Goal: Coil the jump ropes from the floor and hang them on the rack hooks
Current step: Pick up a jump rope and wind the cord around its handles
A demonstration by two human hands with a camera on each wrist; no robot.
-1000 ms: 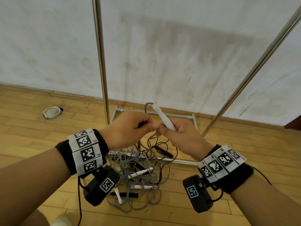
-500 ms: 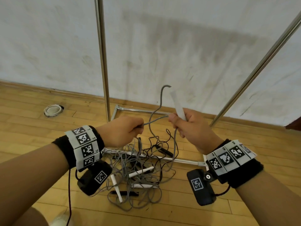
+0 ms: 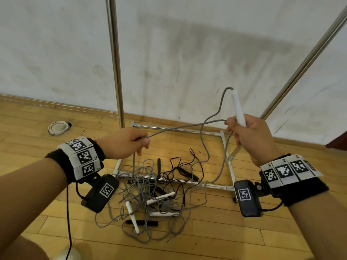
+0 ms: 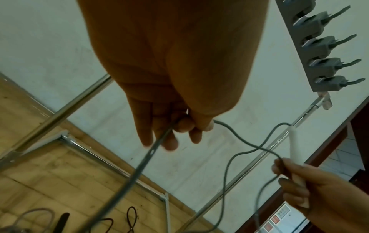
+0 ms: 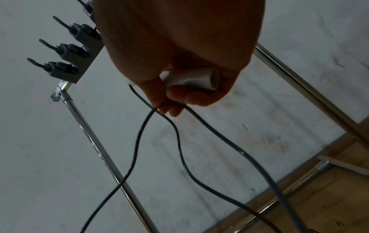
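Note:
My right hand (image 3: 244, 134) grips a white jump-rope handle (image 3: 238, 109) upright, together with a loop of its grey rope (image 3: 206, 124). The handle's butt end (image 5: 191, 78) shows in the right wrist view. My left hand (image 3: 129, 142) pinches the same grey rope (image 4: 235, 134) about a forearm's length to the left, and the rope hangs from it down to the floor. A tangled pile of grey and black ropes (image 3: 154, 196) with white and black handles lies on the wooden floor below my hands. The rack's grey hook bar (image 4: 327, 47) is up high.
The rack's chrome uprights (image 3: 115, 62) and its floor frame (image 3: 228, 156) stand right behind the pile against a white wall. A round white floor fitting (image 3: 58, 127) sits far left. A dark wooden edge (image 3: 338, 141) shows at the right.
My hands have drawn apart: the right one rose to the right with the handle now upright, and the left slid along the grey rope, stretching a length between them.

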